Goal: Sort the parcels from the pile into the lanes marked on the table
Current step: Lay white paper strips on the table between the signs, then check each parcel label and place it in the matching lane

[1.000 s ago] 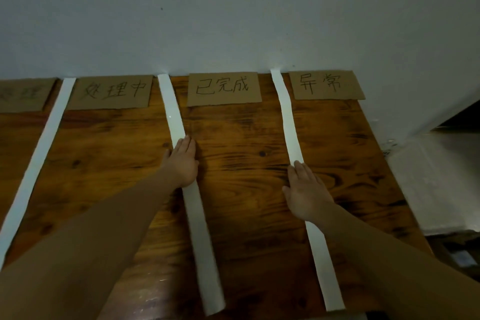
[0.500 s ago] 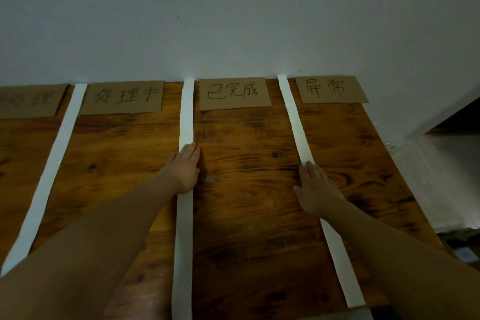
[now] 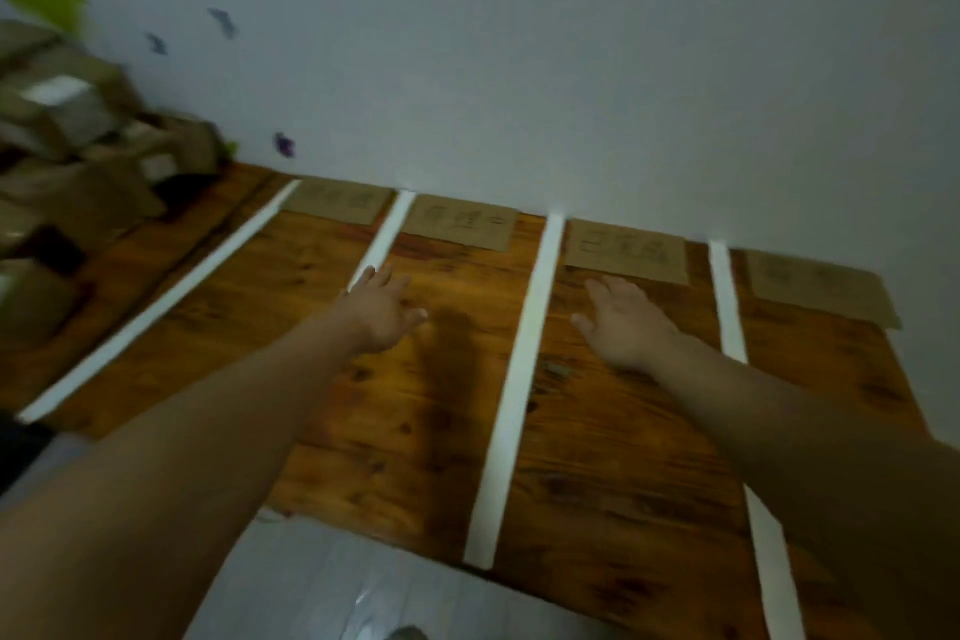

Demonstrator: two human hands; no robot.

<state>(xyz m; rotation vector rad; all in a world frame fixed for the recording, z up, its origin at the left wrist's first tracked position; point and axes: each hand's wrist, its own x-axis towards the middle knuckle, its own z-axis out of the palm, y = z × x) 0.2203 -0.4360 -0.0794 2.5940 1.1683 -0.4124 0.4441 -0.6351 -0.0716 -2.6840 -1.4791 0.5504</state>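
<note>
Upper left: pile (image 3: 67, 161) of parcels now in view, blurred, off the table's (image 3: 415, 457) left end, as the view has swung left vs 0.5 s ago. Centre: L hand (image 3: 382, 312) and R hand (image 3: 623, 322) have left the white strips (image 3: 519, 379) they pressed, fingers loosely straight, holding nothing. So the lanes look ready; prob. next is reaching left for a first parcel, none sorted yet.

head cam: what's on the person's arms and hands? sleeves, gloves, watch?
Nothing worn shows. The left hand and right hand are ungloved, with no rings or wristbands visible. The left forearm and right forearm are bare to the frame edge, with no sleeves in view. The frame is motion-blurred, so small jewellery cannot be ruled out.
</note>
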